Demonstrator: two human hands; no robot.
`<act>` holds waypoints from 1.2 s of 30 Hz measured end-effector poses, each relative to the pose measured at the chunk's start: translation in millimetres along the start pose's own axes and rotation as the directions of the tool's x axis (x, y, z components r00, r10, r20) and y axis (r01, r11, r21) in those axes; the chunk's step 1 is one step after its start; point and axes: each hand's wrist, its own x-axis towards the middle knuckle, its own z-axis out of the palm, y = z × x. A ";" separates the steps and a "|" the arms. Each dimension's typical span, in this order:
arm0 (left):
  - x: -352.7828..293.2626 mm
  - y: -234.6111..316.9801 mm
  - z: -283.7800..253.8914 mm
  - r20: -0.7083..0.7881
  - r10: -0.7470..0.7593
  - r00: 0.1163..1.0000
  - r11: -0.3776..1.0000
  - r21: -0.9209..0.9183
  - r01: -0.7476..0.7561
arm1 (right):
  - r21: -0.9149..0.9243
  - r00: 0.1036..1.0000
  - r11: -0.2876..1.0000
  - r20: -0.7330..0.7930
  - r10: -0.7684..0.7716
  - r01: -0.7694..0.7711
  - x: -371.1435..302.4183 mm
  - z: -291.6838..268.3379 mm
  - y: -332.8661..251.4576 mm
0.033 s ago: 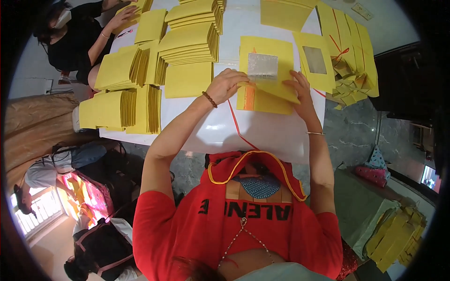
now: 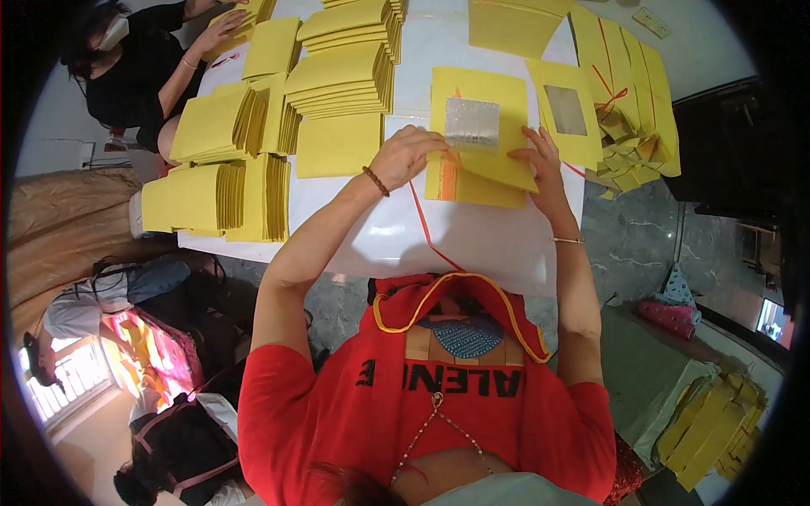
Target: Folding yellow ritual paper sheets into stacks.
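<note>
In front of me lies a yellow paper piece (image 2: 481, 88) with a silvery see-through window and an orange strip near its lower left. Its lower part is a raised flap, lifted off the yellow paper beneath. My left hand (image 2: 409, 152) pinches the left edge, fingertips together by the top of the orange strip. At the opposite edge, my right hand (image 2: 540, 160) holds the flap between thumb and fingers. A red ribbon (image 2: 424, 221) runs from below my left hand toward the table's near edge.
Stacks of folded yellow paper (image 2: 337, 80) stand left on the white table (image 2: 498, 244). A windowed yellow piece (image 2: 565, 110) and a ribbon-tied bundle (image 2: 629, 84) lie right. Across the far left, a co-worker's hand (image 2: 221, 32) rests on yellow paper.
</note>
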 end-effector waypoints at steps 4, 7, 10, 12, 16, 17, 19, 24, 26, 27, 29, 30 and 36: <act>-5.4 22.4 -10.9 -0.049 0.169 0.984 0.965 0.213 -0.155 | -0.126 0.981 0.974 0.059 -0.185 0.191 -0.3 -13.6 -8.2; -19.2 32.2 -19.3 0.058 0.177 0.982 0.975 0.122 -0.183 | -0.112 0.964 0.972 0.192 -0.184 0.207 -18.0 -25.3 -32.7; -32.5 40.2 -18.5 0.082 0.127 0.989 0.989 0.064 -0.133 | -0.025 0.951 0.988 0.276 -0.138 0.151 -31.9 -25.0 -41.9; -36.4 43.3 -18.0 0.089 0.010 0.996 0.996 -0.093 -0.002 | 0.019 0.951 0.992 0.281 -0.128 0.128 -34.1 -23.1 -41.4; -31.9 41.9 -9.5 0.041 -0.188 0.981 0.963 -0.187 0.193 | 0.131 0.962 0.979 0.246 0.120 -0.155 -31.0 -8.7 -29.5; -28.3 43.2 -8.3 0.086 -0.369 0.925 0.888 -0.259 0.379 | 0.309 0.953 0.911 0.216 0.212 -0.272 -28.1 -3.9 -26.7; -21.3 42.8 -2.2 0.144 -0.534 0.833 0.771 -0.321 0.550 | 0.412 0.919 0.822 0.202 0.339 -0.394 -23.5 2.4 -27.3; -6.7 14.7 18.0 0.156 -0.714 0.683 0.581 -0.411 0.702 | 0.502 0.852 0.718 0.076 0.518 -0.482 -12.4 11.7 -39.8; 1.3 20.4 13.8 0.152 -0.728 0.669 0.568 -0.414 0.712 | 0.475 0.841 0.730 0.042 0.539 -0.491 -10.1 8.7 -47.8; 4.5 22.0 12.7 0.144 -0.742 0.654 0.555 -0.415 0.721 | 0.474 0.840 0.729 0.042 0.542 -0.494 -10.6 9.4 -47.1; 5.9 18.2 12.7 0.174 -0.747 0.641 0.536 -0.413 0.736 | 0.362 0.900 0.844 -0.028 0.435 -0.397 -12.0 10.7 -45.5; 6.8 15.6 13.1 0.201 -0.752 0.627 0.517 -0.410 0.751 | 0.362 0.899 0.843 -0.028 0.437 -0.399 -12.0 9.7 -42.6; 4.9 2.2 21.8 0.279 -0.739 0.614 0.367 -0.597 0.714 | 0.240 0.812 0.785 0.023 0.584 -0.571 -8.3 14.0 -39.0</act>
